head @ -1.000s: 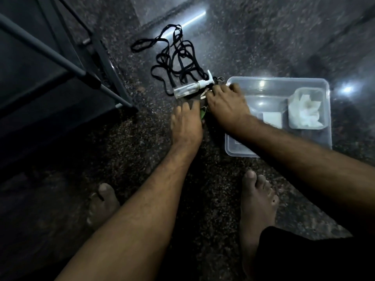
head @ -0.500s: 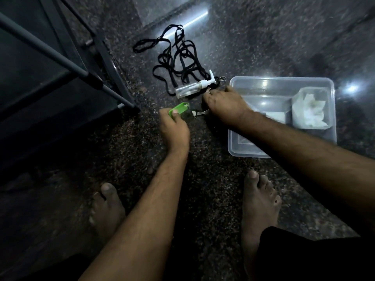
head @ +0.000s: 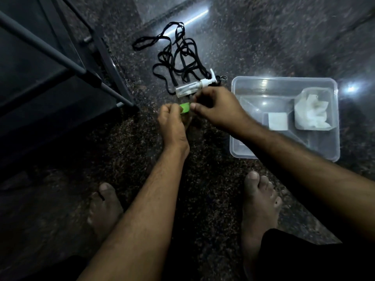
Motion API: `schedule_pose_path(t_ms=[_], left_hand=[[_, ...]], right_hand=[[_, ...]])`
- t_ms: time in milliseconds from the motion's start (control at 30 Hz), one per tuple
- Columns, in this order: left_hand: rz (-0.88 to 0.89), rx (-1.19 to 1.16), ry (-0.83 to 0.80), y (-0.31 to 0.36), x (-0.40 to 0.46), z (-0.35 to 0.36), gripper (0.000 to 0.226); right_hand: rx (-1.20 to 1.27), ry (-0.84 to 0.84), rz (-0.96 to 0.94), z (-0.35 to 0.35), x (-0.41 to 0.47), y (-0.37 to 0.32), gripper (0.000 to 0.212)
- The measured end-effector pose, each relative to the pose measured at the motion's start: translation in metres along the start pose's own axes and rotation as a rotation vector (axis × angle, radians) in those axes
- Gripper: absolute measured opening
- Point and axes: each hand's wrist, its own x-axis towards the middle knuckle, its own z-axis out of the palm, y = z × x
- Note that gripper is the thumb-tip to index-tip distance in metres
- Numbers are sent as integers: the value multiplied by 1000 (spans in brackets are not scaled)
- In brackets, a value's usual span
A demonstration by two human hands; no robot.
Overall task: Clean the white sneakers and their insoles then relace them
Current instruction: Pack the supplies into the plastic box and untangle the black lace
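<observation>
Head view shows the left hand (head: 172, 120) pinching a small green piece (head: 185, 108), the right hand (head: 218, 109) curled beside it, near limp black laces (head: 178, 59) best lifted by their ends.

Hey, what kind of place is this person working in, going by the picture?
Probably the floor of a home: a polished dark speckled stone floor catching lamp glare, a dark metal-framed rack at the left, and the person's bare feet beside a clear plastic tub.

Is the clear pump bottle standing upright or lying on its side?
Lying on its side. The pump bottle rests flat on the dark floor beside the black laces, its white pump head pointing toward the plastic tub.
</observation>
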Motion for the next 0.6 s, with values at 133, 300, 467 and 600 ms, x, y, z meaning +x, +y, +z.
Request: schedule_pose_path(t_ms=[133,300,467,600], left_hand=[[-184,-147,-174,-4,-12,11,19],[-170,-64,-133,-5,-6,15,6],[-151,10,-48,3,4,10,12],[-96,55,-78,-1,4,9,14]], right_hand=[[-150,-50,-80,5,0,-3,16],[-128,98,-77,-6,12,4,15],[-815,-95,-261,-27,33,21,35],[-1024,-157,-439,-24,42,24,35]])
